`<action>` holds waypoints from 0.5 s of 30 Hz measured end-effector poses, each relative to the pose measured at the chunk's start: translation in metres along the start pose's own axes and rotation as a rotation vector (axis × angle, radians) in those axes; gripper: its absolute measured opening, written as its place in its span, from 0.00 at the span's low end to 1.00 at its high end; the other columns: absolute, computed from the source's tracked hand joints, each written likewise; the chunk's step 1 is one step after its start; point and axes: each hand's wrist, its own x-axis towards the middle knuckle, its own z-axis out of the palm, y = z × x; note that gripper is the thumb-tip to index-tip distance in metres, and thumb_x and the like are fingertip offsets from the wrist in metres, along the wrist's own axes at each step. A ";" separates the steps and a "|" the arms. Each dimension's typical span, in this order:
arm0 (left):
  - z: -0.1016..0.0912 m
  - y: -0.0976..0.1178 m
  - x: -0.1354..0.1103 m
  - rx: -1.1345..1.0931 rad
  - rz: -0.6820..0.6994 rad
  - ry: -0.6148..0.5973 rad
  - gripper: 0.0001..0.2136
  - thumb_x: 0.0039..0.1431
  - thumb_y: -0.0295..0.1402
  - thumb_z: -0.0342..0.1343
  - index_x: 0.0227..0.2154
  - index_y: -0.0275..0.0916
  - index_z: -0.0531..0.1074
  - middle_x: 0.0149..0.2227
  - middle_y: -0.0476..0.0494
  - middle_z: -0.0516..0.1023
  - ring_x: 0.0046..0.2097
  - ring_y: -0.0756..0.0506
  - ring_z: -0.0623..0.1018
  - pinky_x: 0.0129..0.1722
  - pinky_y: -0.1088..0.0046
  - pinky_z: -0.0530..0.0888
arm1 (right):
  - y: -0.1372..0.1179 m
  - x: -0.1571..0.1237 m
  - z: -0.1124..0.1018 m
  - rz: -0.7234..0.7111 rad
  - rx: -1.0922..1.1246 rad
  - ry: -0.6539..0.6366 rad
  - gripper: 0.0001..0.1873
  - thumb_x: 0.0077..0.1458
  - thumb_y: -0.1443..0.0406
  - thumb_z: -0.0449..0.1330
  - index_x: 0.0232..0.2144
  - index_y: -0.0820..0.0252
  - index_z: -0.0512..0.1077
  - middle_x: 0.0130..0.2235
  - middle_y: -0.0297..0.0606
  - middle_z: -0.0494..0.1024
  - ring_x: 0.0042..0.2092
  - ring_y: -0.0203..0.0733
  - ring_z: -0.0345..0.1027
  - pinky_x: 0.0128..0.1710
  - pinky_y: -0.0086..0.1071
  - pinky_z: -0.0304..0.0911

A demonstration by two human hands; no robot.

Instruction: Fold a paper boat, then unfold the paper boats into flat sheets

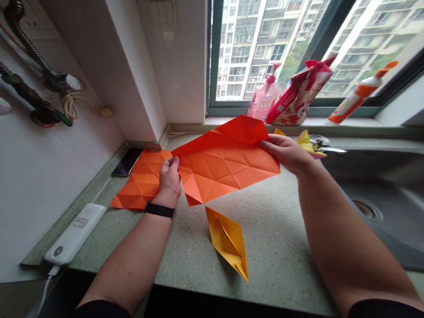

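Between my two hands a creased orange sheet of paper (230, 165) is held up above the counter, its far part bent over in a darker red-orange fold. My left hand (170, 176) pinches its left edge, and my right hand (286, 149) grips the right edge with the thumb on the near side. Behind my left hand lies another creased orange sheet (144, 181), flat on the counter. A folded yellow paper boat (228, 241) rests below the held sheet, near the counter's front edge. Beyond my right hand sits another folded yellow paper piece (307, 144), partly hidden.
A speckled counter (274, 252) runs up to a metal sink (393, 174) on the right. At left are a white power bank (76, 233) with a cable and a dark phone (126, 163). The windowsill holds a pink pump bottle (265, 98), a red bag (300, 95) and an orange-white bottle (359, 96).
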 end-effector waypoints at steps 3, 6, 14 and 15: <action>0.003 0.000 -0.006 0.002 -0.081 -0.043 0.14 0.58 0.40 0.71 0.33 0.42 0.70 0.30 0.54 0.77 0.34 0.50 0.80 0.38 0.75 0.76 | 0.006 0.003 -0.001 0.010 0.042 0.005 0.30 0.42 0.45 0.80 0.43 0.52 0.85 0.45 0.41 0.88 0.51 0.56 0.82 0.52 0.45 0.79; 0.006 0.003 -0.015 -0.024 -0.199 -0.183 0.15 0.57 0.41 0.72 0.37 0.42 0.72 0.36 0.49 0.82 0.36 0.47 0.83 0.38 0.72 0.79 | 0.014 0.007 -0.002 0.011 0.073 0.046 0.30 0.42 0.44 0.80 0.43 0.52 0.84 0.45 0.41 0.89 0.49 0.56 0.83 0.52 0.46 0.80; 0.007 0.000 -0.019 0.113 -0.308 -0.258 0.10 0.61 0.38 0.68 0.39 0.39 0.77 0.38 0.44 0.85 0.38 0.44 0.84 0.41 0.68 0.81 | 0.020 0.010 -0.010 0.058 0.040 0.090 0.29 0.41 0.46 0.81 0.43 0.53 0.85 0.45 0.41 0.89 0.49 0.55 0.83 0.49 0.42 0.81; 0.007 -0.002 -0.017 0.108 -0.275 -0.253 0.09 0.63 0.38 0.67 0.38 0.39 0.76 0.37 0.44 0.84 0.38 0.45 0.84 0.42 0.68 0.80 | 0.019 0.010 -0.011 0.083 0.008 0.075 0.29 0.40 0.47 0.81 0.43 0.54 0.85 0.44 0.42 0.89 0.48 0.55 0.83 0.48 0.42 0.81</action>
